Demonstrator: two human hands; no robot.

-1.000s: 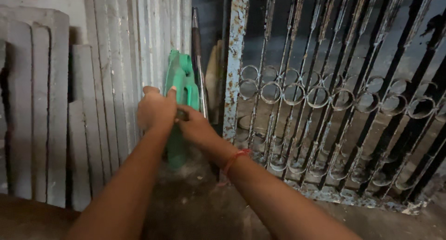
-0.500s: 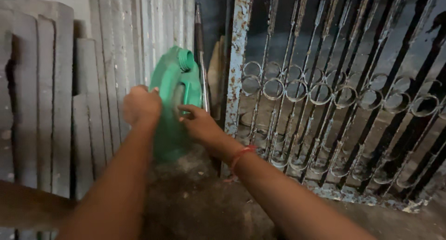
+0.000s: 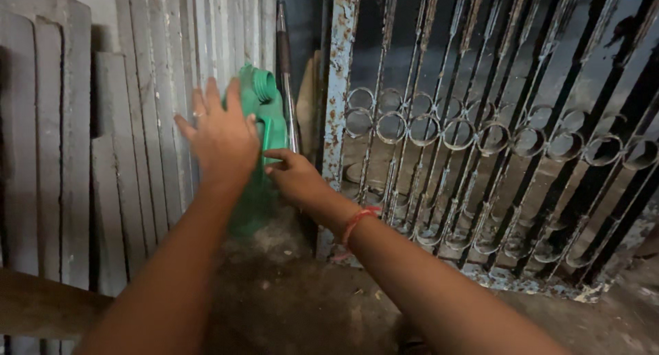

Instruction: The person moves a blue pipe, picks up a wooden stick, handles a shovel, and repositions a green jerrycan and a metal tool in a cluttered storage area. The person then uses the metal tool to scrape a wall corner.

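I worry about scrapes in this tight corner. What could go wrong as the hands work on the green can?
The right hand grips the green can right beside the rusty gate, whose flaking frame could scrape knuckles. The left hand lies open against the can, not gripping, so the can may slip or tip. A metal rod leaning just behind it could get knocked over.

Dirty concrete floor (image 3: 288, 307), green jug (image 3: 264, 121) standing
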